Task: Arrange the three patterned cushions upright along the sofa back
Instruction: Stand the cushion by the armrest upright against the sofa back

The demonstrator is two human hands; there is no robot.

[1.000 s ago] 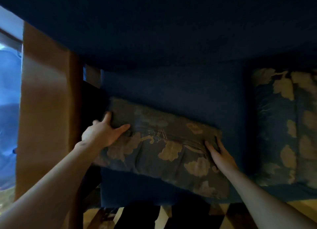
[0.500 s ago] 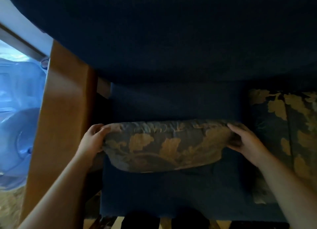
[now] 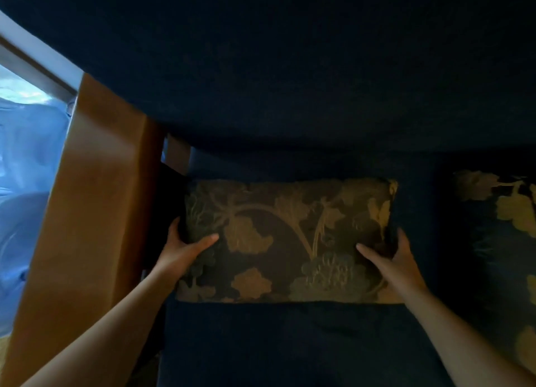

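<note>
Head view shows you the dark blue sofa back [image 3: 290, 67] filling the top, the seat [image 3: 290, 343] below, and the wooden armrest [image 3: 95, 212] on your left. Between them stands the patterned cushion [image 3: 287, 241], its leafy face toward you and its top edge at the foot of the sofa back. A second patterned cushion [image 3: 510, 241] sits well apart at the right edge. Your left hand [image 3: 185, 247] and right hand [image 3: 397, 259] each clasp a side edge, thumbs spread across the front, fingers wrapped behind. Press both sides back evenly, I'd judge, so it leans flat against the backrest before you let go.
</note>
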